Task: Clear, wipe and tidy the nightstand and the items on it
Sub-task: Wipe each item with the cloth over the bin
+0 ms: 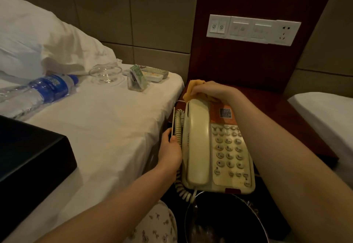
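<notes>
Yellow cloth (193, 90) in right hand (208, 90) grip, left hand (170, 147) pinching phone (215, 153), bin (225, 221) below

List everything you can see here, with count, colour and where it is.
telephone: one, cream, on nightstand
nightstand: one, dark red-brown, between beds
cloth: one, orange, at telephone's far end
water bottle: one, clear, blue label, lying on bed
glass bowl: one, clear, on bed
card holder: one, clear, green cards, on bed
remotes: two, pale, on bed
black box: one, bed's near edge
bin: one, dark, below telephone
switch panel: one, white, wall
left hand: beside telephone cord
right hand: on cloth
</notes>
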